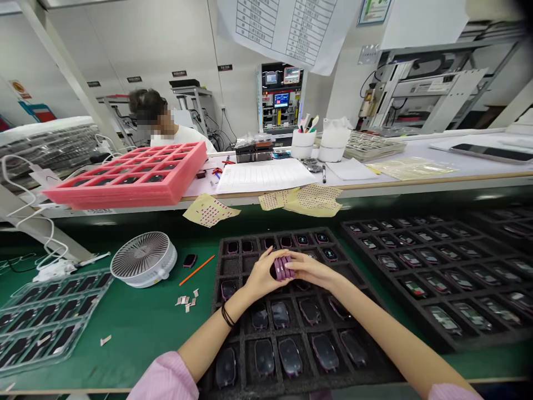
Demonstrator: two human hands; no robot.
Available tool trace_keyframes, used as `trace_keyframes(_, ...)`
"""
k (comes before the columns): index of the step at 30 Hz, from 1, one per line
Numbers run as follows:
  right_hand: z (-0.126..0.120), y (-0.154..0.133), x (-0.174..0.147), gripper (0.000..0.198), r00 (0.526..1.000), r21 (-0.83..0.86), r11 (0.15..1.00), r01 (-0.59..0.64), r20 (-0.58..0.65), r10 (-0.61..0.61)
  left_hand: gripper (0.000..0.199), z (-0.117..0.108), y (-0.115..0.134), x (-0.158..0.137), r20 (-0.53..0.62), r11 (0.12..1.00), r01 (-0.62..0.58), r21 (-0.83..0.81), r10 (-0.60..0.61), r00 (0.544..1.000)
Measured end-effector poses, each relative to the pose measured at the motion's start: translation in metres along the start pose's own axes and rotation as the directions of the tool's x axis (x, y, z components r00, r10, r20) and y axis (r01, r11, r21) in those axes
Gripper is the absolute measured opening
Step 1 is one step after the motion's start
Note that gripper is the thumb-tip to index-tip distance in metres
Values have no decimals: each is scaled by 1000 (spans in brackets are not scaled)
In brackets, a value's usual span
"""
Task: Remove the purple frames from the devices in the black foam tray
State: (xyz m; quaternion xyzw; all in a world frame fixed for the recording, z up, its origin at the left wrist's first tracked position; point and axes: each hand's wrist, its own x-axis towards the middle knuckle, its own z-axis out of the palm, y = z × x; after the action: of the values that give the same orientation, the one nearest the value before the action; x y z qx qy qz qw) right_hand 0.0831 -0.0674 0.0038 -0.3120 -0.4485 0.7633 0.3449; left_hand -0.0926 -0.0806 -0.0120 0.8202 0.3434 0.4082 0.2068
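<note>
A short stack of purple smartwatch bodies [283,268] is pressed between my two hands, above a black foam tray [242,268]. My left hand [263,272] closes round the stack from the left, thumb on top. From the right, the fingers of my right hand [310,268] grip the same stack. Rows of dark-screened smartwatches [290,357] lie in the tray's compartments, and a few at the back, such as one lit smartwatch [330,254], show watch faces. My hands and forearms cover part of the tray's middle.
Left of the tray are an orange stick [197,270], a loose smartwatch [190,260], a white fan [144,259] and a clear plastic tray [89,319]. Another foam tray [433,297] stands right. A pink foam tray [166,191] overhangs the shelf; a person [183,136] sits behind.
</note>
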Motion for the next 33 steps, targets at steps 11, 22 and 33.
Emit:
trace_keyframes(11, 2, 21, 0, 32, 997, -9, 1000, -25, -67, 24, 65, -1, -2, -5, 175, 999, 20, -50, -11, 985)
trace_keyframes(22, -26, 22, 10, 34, 964, 173, 981, 89, -263, -41, 61, -6, -18, 3, 109, 491, 601, -631, -711, 695)
trace_keyframes(33, -25, 29, 11, 39, 948, 81, 993, 85, -313, -56, 37, -10, -17, 8, 398, -5, 526, -851, -659, 638)
